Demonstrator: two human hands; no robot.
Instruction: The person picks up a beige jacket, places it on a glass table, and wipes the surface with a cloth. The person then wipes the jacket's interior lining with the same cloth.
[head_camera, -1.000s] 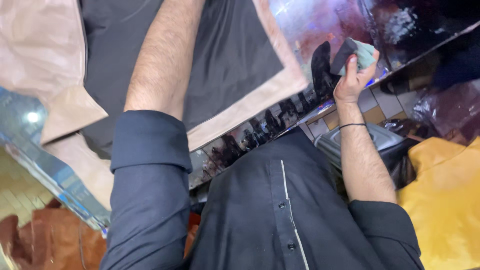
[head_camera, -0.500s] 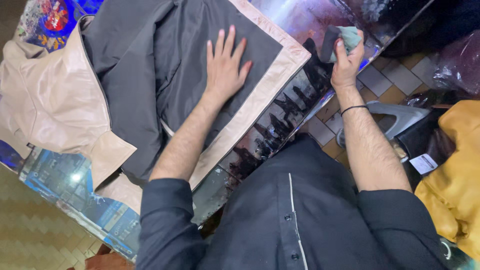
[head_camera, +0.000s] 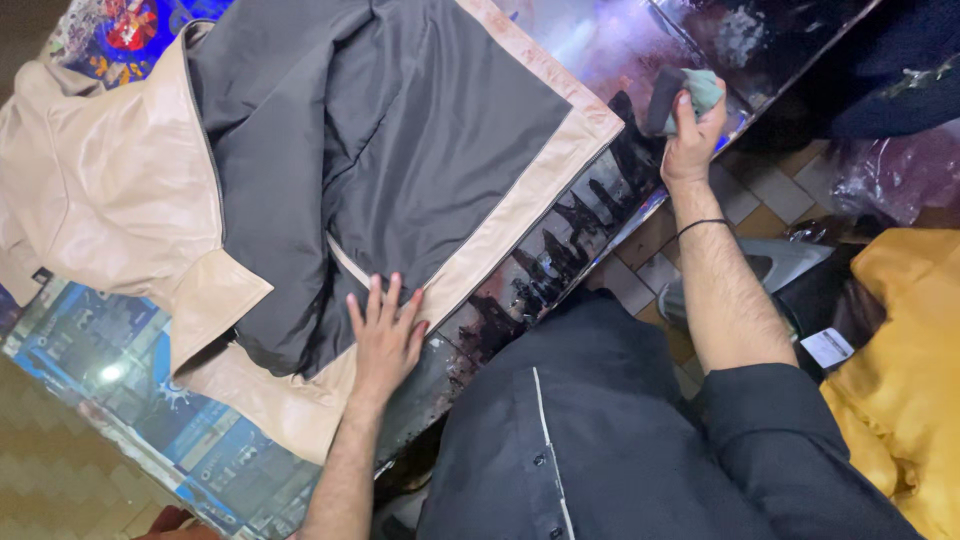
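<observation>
A beige leather jacket (head_camera: 110, 190) lies opened out on the table, its dark grey lining (head_camera: 400, 150) facing up. My left hand (head_camera: 385, 335) rests flat with fingers spread on the jacket's near beige edge, beside the lining. My right hand (head_camera: 693, 135) is raised over the table's right end and grips a dark sponge wrapped in a pale green cloth (head_camera: 685, 95). A thin black band circles that wrist.
The glass-topped table (head_camera: 610, 50) is stained dark, with dried drips down its front edge (head_camera: 550, 260). Colourful prints show under the glass at left (head_camera: 130, 400). Yellow fabric (head_camera: 900, 370) lies at right, a purple plastic bag (head_camera: 900, 175) above it, tiled floor between.
My left hand has slid from the middle of the lining down to the jacket's near edge. The view has shifted. My right hand still holds the sponge in the same area.
</observation>
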